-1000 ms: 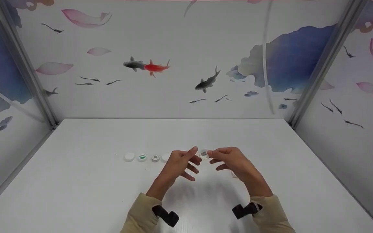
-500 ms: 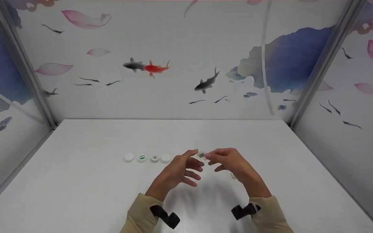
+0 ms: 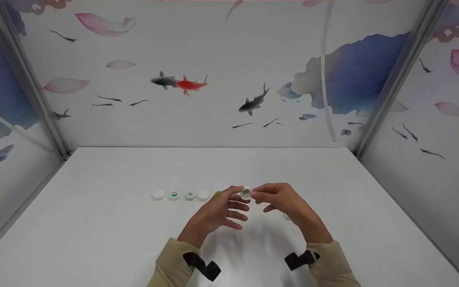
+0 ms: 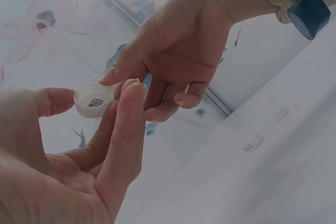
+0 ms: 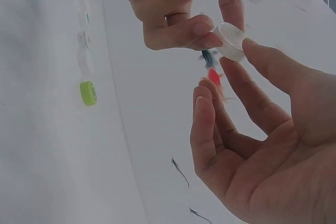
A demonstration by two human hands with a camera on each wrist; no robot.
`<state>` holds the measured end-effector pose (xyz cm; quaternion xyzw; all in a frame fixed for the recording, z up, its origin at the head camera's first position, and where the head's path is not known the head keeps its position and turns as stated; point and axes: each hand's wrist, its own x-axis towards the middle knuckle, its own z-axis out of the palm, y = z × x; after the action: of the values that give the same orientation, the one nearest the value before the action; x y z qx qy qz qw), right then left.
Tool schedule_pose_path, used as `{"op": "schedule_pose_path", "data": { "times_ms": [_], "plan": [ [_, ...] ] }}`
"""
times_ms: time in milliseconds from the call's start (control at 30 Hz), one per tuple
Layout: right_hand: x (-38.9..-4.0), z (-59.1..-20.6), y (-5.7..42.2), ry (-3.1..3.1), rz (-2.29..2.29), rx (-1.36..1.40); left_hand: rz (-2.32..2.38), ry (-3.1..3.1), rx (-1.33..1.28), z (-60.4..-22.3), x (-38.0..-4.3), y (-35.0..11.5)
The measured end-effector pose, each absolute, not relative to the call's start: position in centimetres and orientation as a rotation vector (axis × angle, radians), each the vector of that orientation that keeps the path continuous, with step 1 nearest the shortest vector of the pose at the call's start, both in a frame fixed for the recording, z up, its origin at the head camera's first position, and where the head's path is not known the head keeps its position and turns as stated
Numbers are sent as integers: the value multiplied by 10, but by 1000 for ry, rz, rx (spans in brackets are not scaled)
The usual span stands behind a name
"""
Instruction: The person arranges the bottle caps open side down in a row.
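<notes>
A small white bottle cap [image 3: 246, 193] with a dark printed square on it is held up between both hands, above the table. My right hand [image 3: 284, 201] pinches its right edge between thumb and index finger. On the opposite edge, my left hand [image 3: 223, 213] pinches it with thumb and index fingertips, the other fingers spread apart. The left wrist view looks into the hollow cap [image 4: 94, 99], where the print shows inside. From the right wrist, the cap [image 5: 230, 41] appears tilted and pale, with fingertips on both sides.
Left of the hands runs a row on the table [image 3: 94, 223]: a white cap [image 3: 158, 194], a green-marked cap [image 3: 174, 194], a code-printed cap [image 3: 190, 195], another white cap [image 3: 203, 195] and a green cap [image 5: 88, 93]. A pale piece [image 3: 287, 216] lies partly behind the right wrist. Printed panels enclose the table.
The bottle cap has shifted slightly left and turned between the fingers. My left thumb and fingers, apart from it half a second ago, now touch it. More of the table row shows.
</notes>
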<state>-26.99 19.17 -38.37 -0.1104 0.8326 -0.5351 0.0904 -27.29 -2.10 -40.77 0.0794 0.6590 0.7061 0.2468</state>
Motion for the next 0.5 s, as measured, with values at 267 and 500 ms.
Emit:
{"op": "schedule_pose_path", "data": {
  "times_ms": [267,500],
  "plan": [
    [-270,-379,197,2449,-1603,-297,1895,1968,301,-406,-271,-19],
    [-270,-380,199,2451,-1606,-283,1843,2124,369,-406,-269,-16]
  ]
}}
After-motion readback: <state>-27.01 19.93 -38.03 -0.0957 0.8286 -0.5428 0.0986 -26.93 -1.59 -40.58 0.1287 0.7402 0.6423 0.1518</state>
